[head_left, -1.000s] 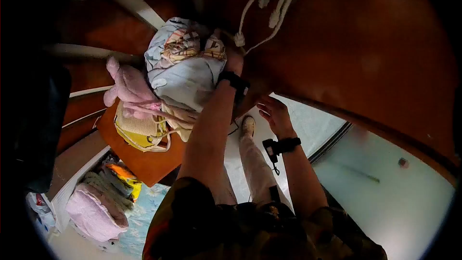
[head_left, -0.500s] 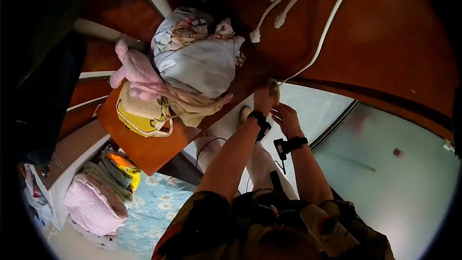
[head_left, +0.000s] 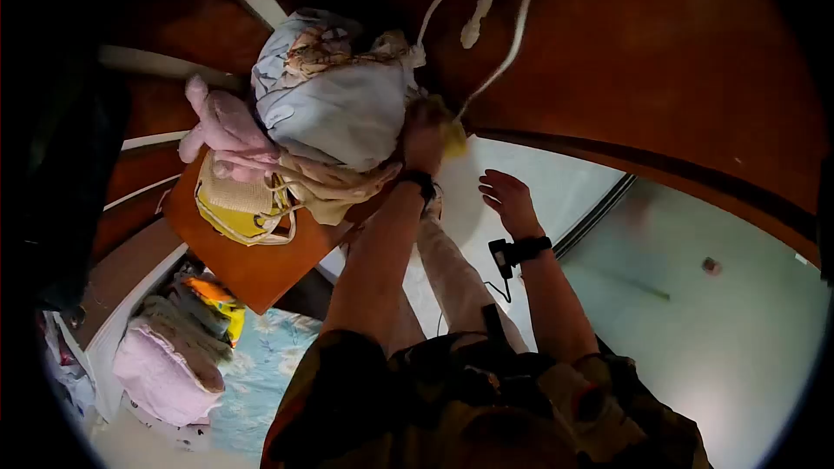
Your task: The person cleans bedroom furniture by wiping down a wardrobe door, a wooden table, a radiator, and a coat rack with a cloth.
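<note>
My left hand [head_left: 424, 143], smeared by motion, is closed on a soft-looking yellow piece [head_left: 453, 139], perhaps a cloth; its exact kind is too blurred to make out. It is close beside the white garment heap [head_left: 339, 117]. A white cord [head_left: 519, 30] runs down to near the yellow piece; whether they touch I cannot tell. To the right, my right hand [head_left: 508, 200] hangs in the air over the pale floor, fingers apart, holding nothing. Both wrists wear black bands, and a small black device sits on the right one.
A pink plush toy [head_left: 230, 126] and a yellow woven bag [head_left: 239, 208] lie by the garments on a brown wooden surface [head_left: 252, 274]. Dark red-brown wood [head_left: 660, 61] rises on the right, above a frosted panel [head_left: 686, 330]. A pink cushion-like bundle [head_left: 165, 373] lies lower left.
My left hand has moved left and up with the yellow piece, toward the garments. My right hand has separated from it and shifted only slightly. The view has moved a little.
</note>
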Demonstrator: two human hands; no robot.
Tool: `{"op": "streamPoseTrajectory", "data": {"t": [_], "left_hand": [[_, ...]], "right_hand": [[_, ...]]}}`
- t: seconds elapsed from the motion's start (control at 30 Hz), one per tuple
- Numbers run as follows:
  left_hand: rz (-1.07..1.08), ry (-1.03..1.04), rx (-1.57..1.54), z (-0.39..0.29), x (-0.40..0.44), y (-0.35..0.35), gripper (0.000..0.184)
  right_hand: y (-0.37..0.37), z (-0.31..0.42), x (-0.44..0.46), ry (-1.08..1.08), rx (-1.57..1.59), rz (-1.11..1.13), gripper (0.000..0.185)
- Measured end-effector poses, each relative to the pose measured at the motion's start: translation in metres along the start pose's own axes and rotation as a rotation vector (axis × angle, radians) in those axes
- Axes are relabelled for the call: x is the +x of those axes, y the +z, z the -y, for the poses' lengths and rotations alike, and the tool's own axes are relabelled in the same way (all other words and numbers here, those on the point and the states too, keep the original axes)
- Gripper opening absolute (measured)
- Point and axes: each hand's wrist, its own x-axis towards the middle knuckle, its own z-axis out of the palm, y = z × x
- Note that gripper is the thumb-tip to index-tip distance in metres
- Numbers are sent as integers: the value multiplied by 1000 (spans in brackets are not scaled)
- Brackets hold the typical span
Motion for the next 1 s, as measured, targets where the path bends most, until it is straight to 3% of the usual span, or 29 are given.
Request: {"op": "streamPoseTrajectory", "data": {"t": [0.03, 0.1, 0.17, 0.2, 0.23, 0.33, 0.43, 0.5, 0.53, 0.57, 0.63, 0.67, 0.7, 0.9, 0.97, 1.0], "left_hand": [[6, 280, 374, -2, -13, -1, 34], [-2, 228, 365, -11, -29, 7, 27], [224, -94, 175, -13, -34, 11, 17], [438, -157, 395, -18, -29, 8, 17], [347, -208, 321, -14, -42, 14, 16], [-187, -207, -120, 38, -68, 61, 15], [-291, -195, -237, 27, -64, 63, 15], [-246, -157, -675, 13, -47, 78, 19], [-268, -160, -590, -39, -33, 50, 15], [-261, -161, -595, -46, -31, 50, 15], [-144, -470, -898, -60, -18, 51, 18], [-223, -289, -693, -17, -19, 88, 18], [-219, -285, -692, -24, -20, 87, 18], [-229, -234, -737, -134, -29, 23, 17], [-239, -112, -509, -184, -30, -17, 18], [-184, -103, -541, -197, -28, -27, 19]], "right_hand": [[1, 0, 2, 3, 3, 5, 34], [4, 7, 0, 118, -12, -72, 35], [1, 7, 1, 100, -18, -63, 35], [-2, 4, 1, 85, -21, -53, 36], [-4, 1, 1, 89, -23, -50, 36], [-8, 3, 4, 125, 23, -86, 34], [-11, 5, 1, 96, 21, -45, 35], [-15, 0, 3, 86, 20, -53, 35], [-19, -5, 5, 75, 22, -60, 36], [-21, -5, 3, 62, 23, -71, 37], [-26, -2, -1, 32, -63, -37, 36], [-26, -2, -4, 49, 5, -31, 36], [-24, -1, -5, 64, 72, -21, 36], [-10, 18, -23, 79, 37, -103, 33], [-4, 31, -32, 70, -12, -86, 33], [-2, 35, -36, -16, -47, -15, 34]]}}
